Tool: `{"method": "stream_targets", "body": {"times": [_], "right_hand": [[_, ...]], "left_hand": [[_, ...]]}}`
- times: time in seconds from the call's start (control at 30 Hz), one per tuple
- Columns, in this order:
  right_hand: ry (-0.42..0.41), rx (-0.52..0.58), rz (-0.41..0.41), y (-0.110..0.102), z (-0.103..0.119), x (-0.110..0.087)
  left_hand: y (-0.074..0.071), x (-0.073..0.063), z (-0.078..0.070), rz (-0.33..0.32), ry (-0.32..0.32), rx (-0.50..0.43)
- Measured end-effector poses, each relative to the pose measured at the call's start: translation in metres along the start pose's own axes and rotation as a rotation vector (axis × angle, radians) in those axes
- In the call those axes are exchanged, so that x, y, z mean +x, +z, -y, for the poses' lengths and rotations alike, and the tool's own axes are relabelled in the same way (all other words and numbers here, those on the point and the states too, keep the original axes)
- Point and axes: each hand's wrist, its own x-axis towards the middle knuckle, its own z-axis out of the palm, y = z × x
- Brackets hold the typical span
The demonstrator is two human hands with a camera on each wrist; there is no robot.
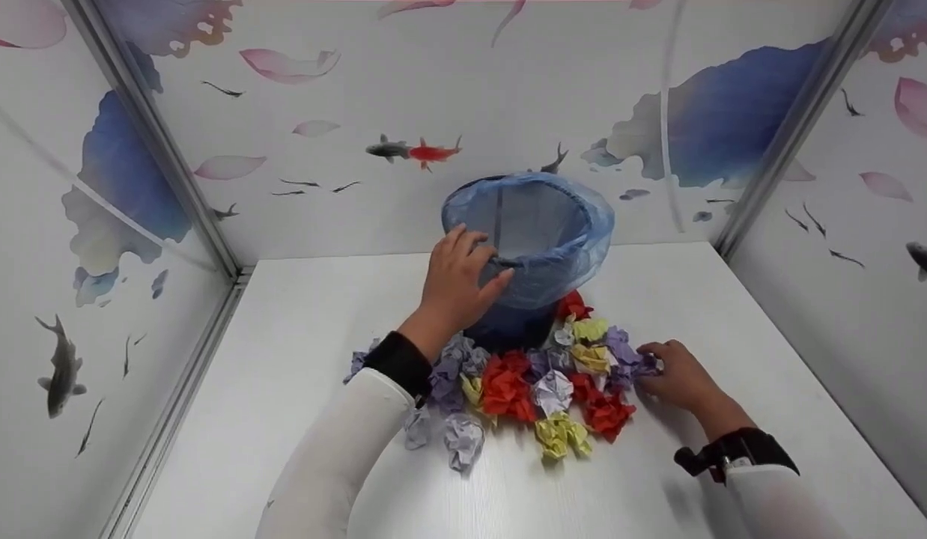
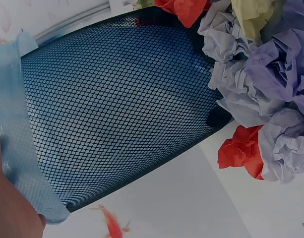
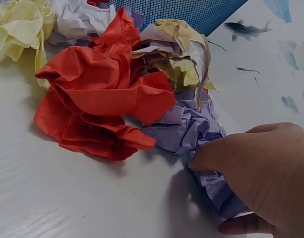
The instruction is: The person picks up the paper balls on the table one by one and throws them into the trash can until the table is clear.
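Observation:
A dark mesh wastebasket [image 1: 508, 326] stands at the back of the table, a thin blue plastic bag [image 1: 583, 258] folded over its rim. My left hand [image 1: 460, 281] grips the left front of that rim, fingers over the edge and thumb outside. In the left wrist view the mesh side [image 2: 117, 109] fills the middle. Low on the right, my right hand [image 1: 681, 378] holds a purple crumpled paper ball [image 3: 218, 186] between thumb and fingers, at the right end of the heap. Beside it lie a red crumpled paper [image 3: 92, 99] and a tan one [image 3: 176, 37].
Several more crumpled papers, red [image 1: 508, 385], yellow [image 1: 561, 434], white [image 1: 553, 391] and pale grey-purple [image 1: 463, 442], heap round the basket's front. A white table [image 1: 306, 359] carries everything. Printed panels [image 1: 321, 202] with fish and petals enclose it at the back and sides.

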Motion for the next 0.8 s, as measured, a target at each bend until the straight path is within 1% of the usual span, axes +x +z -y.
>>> {"method": "stream_targets", "body": {"times": [0.23,0.33,0.5,0.6,0.73,0.8], "right_hand": [[0.054,0.044,0.007,0.008,-0.007,0.002],[0.081,0.083,0.01,0.011,-0.01,0.003],[0.099,0.156,-0.012,0.014,-0.015,0.003],[0.13,0.199,-0.024,0.014,-0.015,0.0],[0.155,0.237,-0.053,0.014,-0.016,-0.002],[0.151,0.254,-0.072,0.015,-0.017,-0.002]], "left_hand": [[0.007,0.003,0.005,-0.063,0.064,0.083],[0.008,0.003,0.006,-0.08,0.075,0.102],[0.01,0.003,0.006,-0.099,0.079,0.091],[0.013,0.004,0.008,-0.112,0.085,0.074],[0.015,0.004,0.009,-0.113,0.083,0.047],[0.016,0.004,0.009,-0.114,0.081,0.046]]}}
